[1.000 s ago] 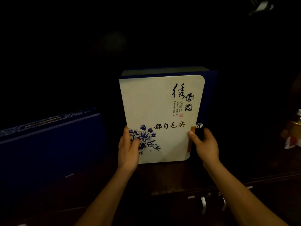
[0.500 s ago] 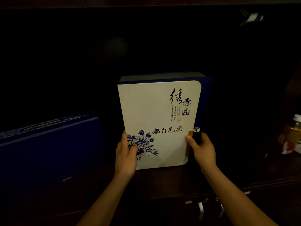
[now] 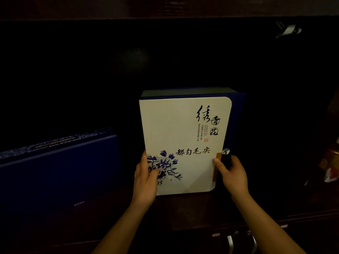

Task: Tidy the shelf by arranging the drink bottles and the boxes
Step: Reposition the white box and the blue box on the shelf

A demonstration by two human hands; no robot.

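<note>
White card, printed with black calligraphy and a blue flower, fronts the tea box [image 3: 183, 129] that both hands grip at its lower corners. The left hand [image 3: 145, 180] clasps the box's lower left edge: its thumb lies across the printed flower on the front face, and its fingers reach up along and round the left side. The right hand [image 3: 232, 173] grips the lower right edge, with the thumb pressed on the tan strip [image 3: 215, 171] that runs down the front near that edge and the fingers curled round the dark blue side. Both bare forearms come up from the near edge of the view.

The tea box stands upright, its white front facing the person and its dark blue top and right side showing behind it. Its bottom edge sits at the dark wooden shelf [image 3: 183, 211]; the dim light does not show whether it rests there or hangs just above.

Left of it, well apart, a long blue box [image 3: 60, 173] with a patterned top edge stands on the same shelf. At the far right edge a bottle [image 3: 332, 162] with a red and white label shows partly, blurred. High on the right a pale clip-like thing [image 3: 289, 30] hangs in the dark. Below the shelf's front, metal handles [image 3: 231, 242] catch a little light.
</note>
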